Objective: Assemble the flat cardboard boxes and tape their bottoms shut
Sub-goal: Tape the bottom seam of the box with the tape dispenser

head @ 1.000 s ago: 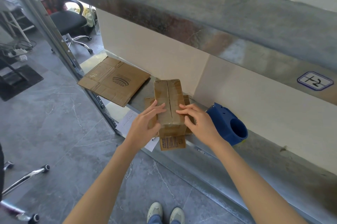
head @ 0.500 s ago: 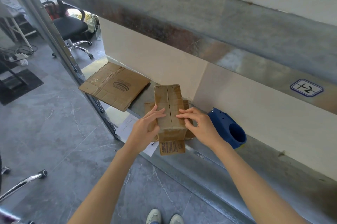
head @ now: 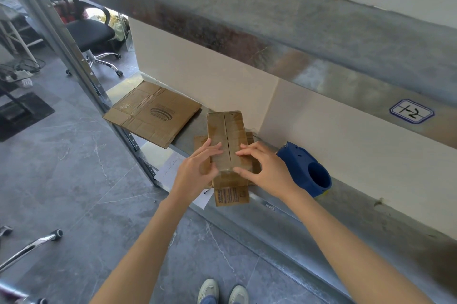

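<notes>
Hands barely shifted: left hand and right hand press extended fingers either side of the box seam.

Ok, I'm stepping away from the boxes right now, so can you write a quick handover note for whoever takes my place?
Left hand and right hand both press on top of the small brown cardboard box, either side of its centre seam.
The box stands on the grey metal shelf; blue plastic tape dispenser to its right.
Done: box folded, flaps closed, glossy tape seemingly over the seam.
To do: assemble the large flat brown cardboard sheet lying further left.
</notes>
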The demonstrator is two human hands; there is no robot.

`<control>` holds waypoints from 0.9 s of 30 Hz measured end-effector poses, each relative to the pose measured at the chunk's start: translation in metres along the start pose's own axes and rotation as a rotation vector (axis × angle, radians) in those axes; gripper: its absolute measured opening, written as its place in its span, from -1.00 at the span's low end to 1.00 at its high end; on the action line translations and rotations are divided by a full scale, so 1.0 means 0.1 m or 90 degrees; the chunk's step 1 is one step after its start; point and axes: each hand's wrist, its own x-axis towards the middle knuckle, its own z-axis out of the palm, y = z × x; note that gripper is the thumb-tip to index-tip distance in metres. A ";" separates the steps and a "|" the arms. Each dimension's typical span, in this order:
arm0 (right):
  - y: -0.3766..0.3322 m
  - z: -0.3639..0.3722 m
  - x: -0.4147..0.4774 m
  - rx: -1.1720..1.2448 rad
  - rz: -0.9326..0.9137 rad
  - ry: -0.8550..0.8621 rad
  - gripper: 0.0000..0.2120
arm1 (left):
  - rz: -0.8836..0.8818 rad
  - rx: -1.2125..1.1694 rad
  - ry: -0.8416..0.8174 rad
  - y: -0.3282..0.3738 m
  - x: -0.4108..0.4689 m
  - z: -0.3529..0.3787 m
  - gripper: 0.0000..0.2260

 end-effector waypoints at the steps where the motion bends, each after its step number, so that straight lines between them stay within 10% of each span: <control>1: -0.01 -0.01 0.00 -0.022 0.002 -0.019 -0.45 | -0.010 0.012 -0.004 0.01 0.00 -0.01 -0.68; 20: -0.07 0.14 -0.01 -0.149 -0.059 0.087 -0.51 | -0.036 0.090 -0.021 0.05 0.01 0.01 -0.54; 27: 0.04 -0.16 0.02 -0.152 -0.058 -0.112 -0.29 | -0.051 0.048 -0.193 0.03 0.13 -0.28 -0.34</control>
